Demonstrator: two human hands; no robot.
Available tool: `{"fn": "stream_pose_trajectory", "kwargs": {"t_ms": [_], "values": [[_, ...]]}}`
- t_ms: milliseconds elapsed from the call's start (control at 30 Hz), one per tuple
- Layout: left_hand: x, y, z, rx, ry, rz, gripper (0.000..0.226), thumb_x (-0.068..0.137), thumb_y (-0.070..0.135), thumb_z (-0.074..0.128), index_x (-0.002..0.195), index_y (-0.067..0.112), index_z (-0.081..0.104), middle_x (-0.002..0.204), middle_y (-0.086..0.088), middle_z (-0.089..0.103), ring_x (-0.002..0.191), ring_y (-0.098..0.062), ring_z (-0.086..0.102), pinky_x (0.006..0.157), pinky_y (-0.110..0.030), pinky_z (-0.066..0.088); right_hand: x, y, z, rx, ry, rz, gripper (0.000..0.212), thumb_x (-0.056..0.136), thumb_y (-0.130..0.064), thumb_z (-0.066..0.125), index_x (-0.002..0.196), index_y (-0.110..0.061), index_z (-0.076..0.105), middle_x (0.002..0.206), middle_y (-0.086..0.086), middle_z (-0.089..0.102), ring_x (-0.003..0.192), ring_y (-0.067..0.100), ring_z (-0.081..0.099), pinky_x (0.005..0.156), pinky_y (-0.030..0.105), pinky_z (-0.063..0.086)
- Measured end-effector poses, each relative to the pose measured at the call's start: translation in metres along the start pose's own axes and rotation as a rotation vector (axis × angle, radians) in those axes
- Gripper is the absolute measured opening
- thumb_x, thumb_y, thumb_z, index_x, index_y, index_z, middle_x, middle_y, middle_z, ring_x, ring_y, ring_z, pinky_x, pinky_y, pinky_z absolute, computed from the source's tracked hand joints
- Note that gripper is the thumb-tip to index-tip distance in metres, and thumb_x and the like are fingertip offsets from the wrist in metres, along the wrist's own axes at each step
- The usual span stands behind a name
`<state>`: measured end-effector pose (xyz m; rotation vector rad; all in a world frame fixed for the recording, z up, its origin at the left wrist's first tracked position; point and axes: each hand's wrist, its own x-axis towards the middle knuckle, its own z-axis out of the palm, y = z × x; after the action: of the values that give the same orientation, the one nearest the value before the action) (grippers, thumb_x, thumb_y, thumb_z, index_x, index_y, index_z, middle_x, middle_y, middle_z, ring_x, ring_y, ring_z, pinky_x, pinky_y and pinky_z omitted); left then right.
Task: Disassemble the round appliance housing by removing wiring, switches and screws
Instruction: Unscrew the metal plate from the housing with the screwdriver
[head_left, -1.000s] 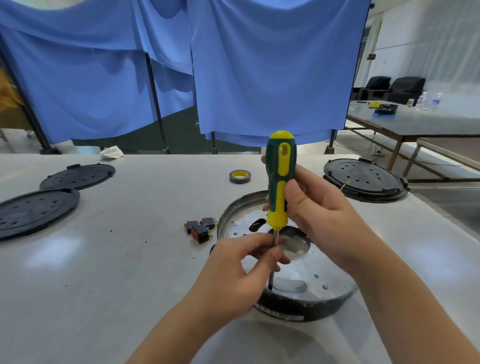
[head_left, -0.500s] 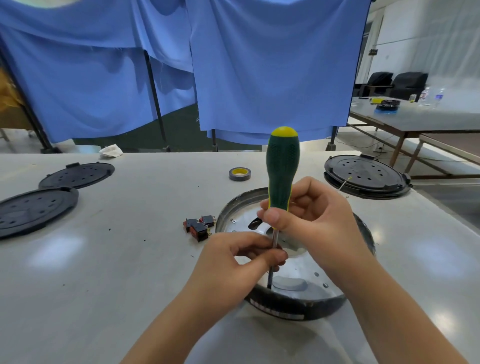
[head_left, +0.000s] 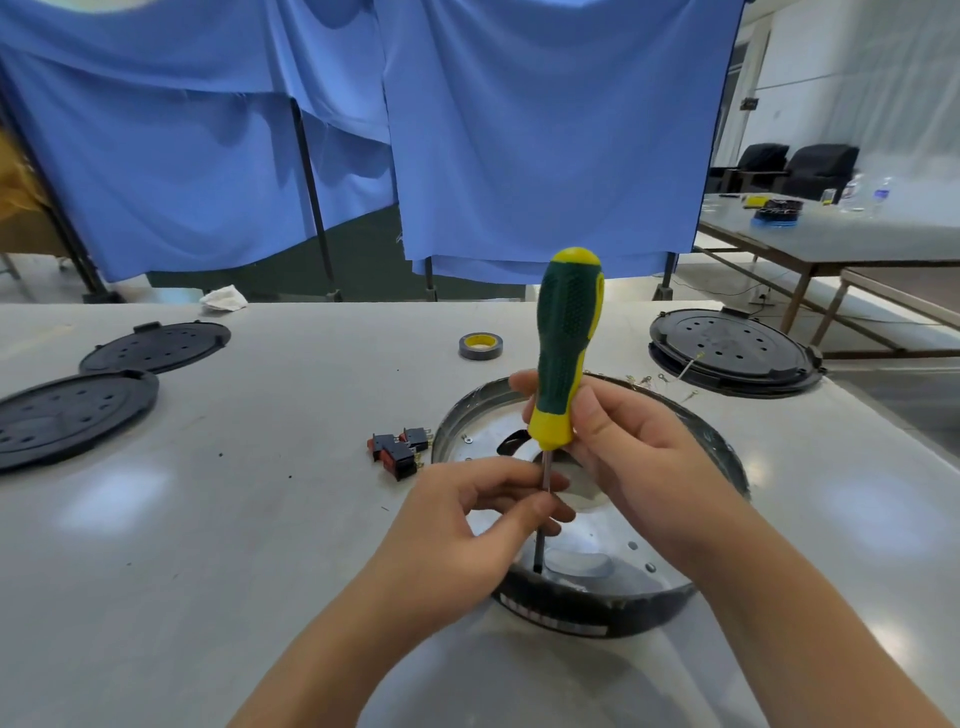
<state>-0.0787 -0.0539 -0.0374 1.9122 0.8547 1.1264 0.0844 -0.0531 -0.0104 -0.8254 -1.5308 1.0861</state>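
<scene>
Round housing (head_left: 722, 467) on table (head_left: 208, 519), under both hands. Right hand (head_left: 623, 457) grips upright screwdriver (head_left: 566, 353) handle; left hand (head_left: 467, 525) pinches shaft, tip down inside housing.

Bright, even overhead light; soft glare patches on table (head_left: 208, 519); wide-angle bowing at edges; far bkgd slightly soft.

The label strip (head_left: 558, 621) on the housing's rim is too blurred to read.
</scene>
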Motion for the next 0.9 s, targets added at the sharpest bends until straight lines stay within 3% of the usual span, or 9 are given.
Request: {"fn": "stream_pose_trajectory", "kwargs": {"t_ms": [133,300,400,467,567,633,700,800,900], "values": [[0.0017,-0.0017,0.0,0.002,0.083,-0.022,0.015,0.076,0.016,0.079,0.078,0.03,0.073,0.069,0.01,0.072,0.067,-0.007,0.069,0.068,-0.016,0.053,-0.0009,0.0023,0.0001,0.066,0.065,0.008,0.032,0.078,-0.043,0.06,0.105,-0.029,0.069,0.102,-0.002,0.072,0.099,0.014,0.067,0.088,0.03,0.052],[0.0027,-0.0029,0.0055,0.018,0.117,-0.013,0.016,0.068,0.027,0.081,0.079,0.027,0.069,0.067,0.013,0.068,0.064,-0.003,0.064,0.065,-0.012,0.049,-0.0011,-0.0006,0.0048,0.074,0.067,-0.043,0.033,0.066,-0.011,0.081,0.094,-0.008,0.063,0.08,0.002,0.069,0.077,0.013,0.067,0.069,0.021,0.053],[0.0028,-0.0034,0.0073,0.031,0.108,0.0,0.012,0.073,0.028,0.077,0.083,0.027,0.071,0.07,0.014,0.069,0.068,-0.004,0.066,0.067,-0.015,0.05,-0.0011,-0.0013,0.0052,0.113,0.103,-0.044,0.039,0.058,-0.012,0.077,0.092,-0.005,0.059,0.082,0.006,0.074,0.076,0.016,0.071,0.066,0.022,0.055],[0.0018,-0.0025,0.0054,0.024,0.068,0.003,0.008,0.079,0.027,0.068,0.085,0.029,0.072,0.077,0.013,0.073,0.074,-0.006,0.069,0.072,-0.021,0.054,-0.0027,-0.0013,0.0043,0.132,0.08,-0.042,0.034,0.067,-0.015,0.076,0.094,-0.005,0.058,0.089,0.007,0.075,0.079,0.016,0.072,0.065,0.021,0.054],[-0.0007,-0.0002,0.0017,0.005,-0.008,0.0,0.017,0.085,0.02,0.061,0.095,0.03,0.071,0.084,0.014,0.075,0.077,-0.009,0.072,0.075,-0.021,0.056,-0.0044,0.0007,0.0032,0.105,-0.002,-0.02,0.023,0.086,-0.02,0.058,0.106,-0.009,0.062,0.106,0.004,0.073,0.093,0.012,0.069,0.071,0.02,0.053],[-0.0002,0.0006,0.0011,-0.008,-0.009,-0.006,0.016,0.086,0.015,0.066,0.091,0.029,0.072,0.08,0.013,0.075,0.074,-0.01,0.072,0.072,-0.018,0.055,-0.004,0.0021,0.0013,0.082,-0.034,-0.011,0.027,0.091,-0.021,0.048,0.111,-0.013,0.065,0.113,0.003,0.07,0.109,0.014,0.063,0.086,0.026,0.05],[0.0011,0.0001,0.0023,-0.015,0.035,-0.018,0.015,0.081,0.015,0.074,0.082,0.029,0.074,0.075,0.011,0.075,0.07,-0.01,0.071,0.07,-0.017,0.054,-0.0034,0.0019,0.0012,0.076,-0.023,0.002,0.029,0.089,-0.024,0.049,0.11,-0.019,0.069,0.113,0.0,0.07,0.113,0.015,0.061,0.096,0.033,0.047],[0.0017,-0.0008,0.0056,-0.009,0.116,-0.038,0.013,0.069,0.025,0.083,0.074,0.032,0.072,0.066,0.01,0.072,0.063,-0.007,0.068,0.063,-0.015,0.052,-0.0026,0.0015,0.0035,0.02,0.043,-0.028,0.026,0.08,-0.027,0.063,0.105,-0.024,0.071,0.095,-0.008,0.071,0.094,0.006,0.065,0.083,0.024,0.052],[0.0017,-0.0026,0.0084,0.007,0.171,-0.045,0.018,0.065,0.029,0.086,0.07,0.031,0.069,0.063,0.011,0.068,0.059,-0.006,0.064,0.059,-0.015,0.05,-0.0014,0.0,0.0052,0.068,0.105,-0.08,0.034,0.068,-0.02,0.078,0.1,-0.017,0.068,0.08,-0.007,0.07,0.077,0.006,0.066,0.071,0.018,0.052]]}}
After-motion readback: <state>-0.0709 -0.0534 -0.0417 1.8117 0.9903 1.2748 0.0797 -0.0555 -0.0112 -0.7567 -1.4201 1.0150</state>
